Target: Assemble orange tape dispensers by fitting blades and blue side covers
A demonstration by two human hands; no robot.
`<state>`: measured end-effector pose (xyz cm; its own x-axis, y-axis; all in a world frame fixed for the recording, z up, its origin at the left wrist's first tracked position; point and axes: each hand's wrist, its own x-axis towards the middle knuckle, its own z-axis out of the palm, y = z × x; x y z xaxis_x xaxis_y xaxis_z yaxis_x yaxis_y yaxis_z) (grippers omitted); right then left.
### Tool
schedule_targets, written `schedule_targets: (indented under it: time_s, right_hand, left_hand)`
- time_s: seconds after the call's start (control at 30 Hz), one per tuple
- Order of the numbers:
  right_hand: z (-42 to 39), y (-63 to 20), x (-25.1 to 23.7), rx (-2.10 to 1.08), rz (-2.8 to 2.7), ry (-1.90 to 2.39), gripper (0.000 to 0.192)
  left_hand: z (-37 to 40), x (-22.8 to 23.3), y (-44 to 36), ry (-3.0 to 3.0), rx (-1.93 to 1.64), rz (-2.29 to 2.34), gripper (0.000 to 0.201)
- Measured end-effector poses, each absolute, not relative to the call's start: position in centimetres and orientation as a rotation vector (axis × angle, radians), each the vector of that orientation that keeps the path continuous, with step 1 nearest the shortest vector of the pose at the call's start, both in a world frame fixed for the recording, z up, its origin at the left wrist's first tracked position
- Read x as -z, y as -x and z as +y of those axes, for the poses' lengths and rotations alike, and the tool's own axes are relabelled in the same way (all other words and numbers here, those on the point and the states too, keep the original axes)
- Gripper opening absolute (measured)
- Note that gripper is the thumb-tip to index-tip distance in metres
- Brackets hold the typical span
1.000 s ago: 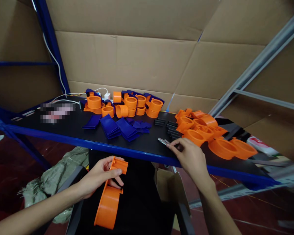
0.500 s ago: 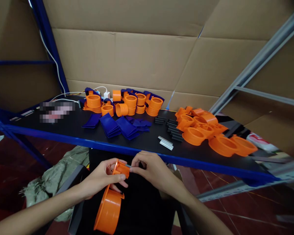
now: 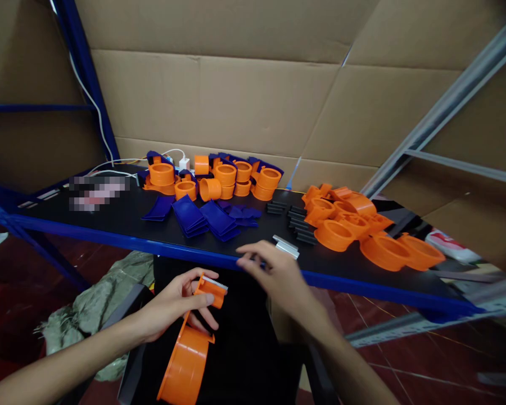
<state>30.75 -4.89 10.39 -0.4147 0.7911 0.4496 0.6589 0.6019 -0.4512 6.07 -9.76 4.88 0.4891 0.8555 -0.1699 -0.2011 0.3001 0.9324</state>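
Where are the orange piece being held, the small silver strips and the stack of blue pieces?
orange tape dispenser (image 3: 185, 360), head view, round body.
silver strips (image 3: 285, 246), head view, top face.
blue pieces (image 3: 189, 216), head view, top piece.

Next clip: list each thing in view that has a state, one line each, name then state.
Left hand: closed around the orange dispenser.
Orange dispenser: held below the shelf edge, toothed metal strip at its top.
Right hand: open, holding nothing, at the shelf edge.
Metal strips: lying flat on the shelf.
Blue pieces: piled in loose stacks.
Orange parts: heaped at right.
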Motion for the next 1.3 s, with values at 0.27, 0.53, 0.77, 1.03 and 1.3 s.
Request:
schedule_targets:
  time_s: [0.27,0.53,0.77,1.03,1.3]
  right_hand:
    - [-1.2,-42.4,-11.8,0.62,-2.115,1.89,0.021]
    - [-1.1,-42.6,-10.8,0.694,-2.197,1.897,0.023]
    - [-0.3,-44.1,-11.2,0.546,-2.193,1.793,0.02]
    - [-5.6,-33.2,-10.5,-0.205,-2.375,0.936,0.021]
    - [-6.9,-27.6,-8.6,-0.187,-2.392,0.807,0.026]
  left_hand:
    - [-9.2,-4.9,-5.5,-0.949,-0.816,0.788,0.039]
    - [-9.3,-5.0,-5.5,-0.941,-0.81,0.794,0.039]
    - [-9.5,-5.1,-5.6,-0.936,-0.834,0.797,0.041]
    - [-9.7,-5.1,-6.1,-0.898,-0.947,0.806,0.047]
    - [-10.1,-5.4,-6.1,-0.933,-0.977,0.747,0.041]
